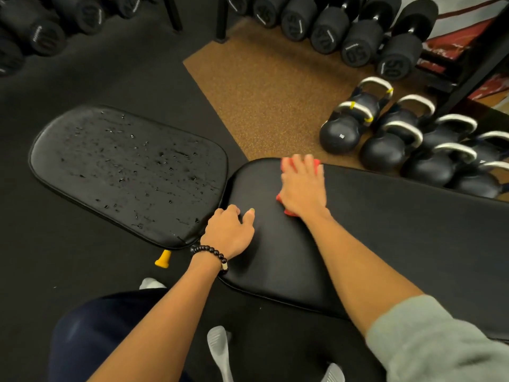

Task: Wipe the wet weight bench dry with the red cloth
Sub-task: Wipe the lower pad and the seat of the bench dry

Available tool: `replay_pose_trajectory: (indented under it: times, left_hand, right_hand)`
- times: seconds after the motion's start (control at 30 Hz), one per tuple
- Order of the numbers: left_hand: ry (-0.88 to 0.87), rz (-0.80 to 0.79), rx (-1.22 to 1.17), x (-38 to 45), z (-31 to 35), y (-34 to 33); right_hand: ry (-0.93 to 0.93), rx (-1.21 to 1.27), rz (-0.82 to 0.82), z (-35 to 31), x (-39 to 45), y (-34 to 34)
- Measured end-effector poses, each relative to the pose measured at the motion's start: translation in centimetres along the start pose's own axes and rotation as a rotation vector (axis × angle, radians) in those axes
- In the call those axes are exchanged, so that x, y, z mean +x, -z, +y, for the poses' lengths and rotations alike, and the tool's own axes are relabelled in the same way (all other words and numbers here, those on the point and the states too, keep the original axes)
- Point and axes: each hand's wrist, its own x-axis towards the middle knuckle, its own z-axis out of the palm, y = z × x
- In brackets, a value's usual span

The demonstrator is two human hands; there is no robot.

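The black weight bench has two pads. Its seat pad [126,172] on the left is covered with water drops. The long back pad [385,230] on the right looks dry and matte. My right hand [300,186] lies flat with straight fingers on the red cloth [286,164], pressing it onto the back pad near its far left end; only the cloth's edges show around the hand. My left hand [230,232], wearing a bead bracelet, rests on the near left edge of the back pad with its fingers curled over the edge by the gap between the pads.
Several black kettlebells [391,144] stand on the floor just beyond the back pad at right. Dumbbells [355,31] line a rack along the top. A yellow knob [163,259] pokes out under the seat pad. Black and brown rubber floor surrounds the bench.
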Motion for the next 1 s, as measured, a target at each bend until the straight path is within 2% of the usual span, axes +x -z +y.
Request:
replay_pose_trajectory:
  times: [0.03,0.1,0.2,0.27,0.37,0.43,0.5,0.6,0.7,0.77,0.87,0.93,1.0]
  left_hand:
    - [-0.003,0.019,-0.002,0.1,0.1,0.1]
    - [-0.021,0.060,-0.008,0.3,0.4,0.3]
    - [-0.060,0.122,-0.043,0.7,0.5,0.5]
    - [-0.059,0.148,-0.066,0.8,0.3,0.8]
    - [-0.040,0.170,-0.093,0.6,0.0,1.3]
    - [-0.024,0.209,-0.122,0.5,-0.2,1.6]
    - [-0.005,0.250,-0.143,0.4,-0.1,1.9]
    - [-0.007,0.280,-0.154,0.7,0.1,2.1]
    - [-0.034,0.268,-0.166,0.6,0.0,1.9]
    - [-0.047,0.243,-0.161,0.5,-0.2,1.6]
    - [-0.091,0.198,-0.155,0.2,-0.2,0.9]
    - [-0.129,0.169,-0.133,0.1,0.4,0.3]
    - [-0.151,0.126,-0.111,0.5,1.0,-0.4]
  right_hand:
    - [0.180,0.014,-0.007,-2.0,-0.3,-0.3]
    - [0.493,0.105,-0.125,-4.2,-2.2,-0.5]
    - [0.700,0.216,-0.229,-1.9,-3.8,0.6]
    - [0.623,0.148,-0.155,0.1,-1.2,0.7]
    - [0.237,0.102,-0.098,0.5,3.5,0.3]
    - [0.090,0.084,-0.063,-2.1,4.5,-0.3]
    - [0.199,0.041,-0.058,-5.2,3.6,-1.1]
    - [0.562,0.144,-0.133,-7.3,-0.7,-1.6]
    - [0.639,0.200,-0.178,-3.8,-5.9,-0.4]
    - [0.548,0.078,-0.094,1.1,-7.1,0.8]
    - [0.099,-0.074,-0.074,8.3,-4.4,1.8]
    - [-0.207,-0.066,-0.067,8.8,-2.3,2.2]
    - [-0.302,-0.008,-0.029,5.0,-0.9,1.2]
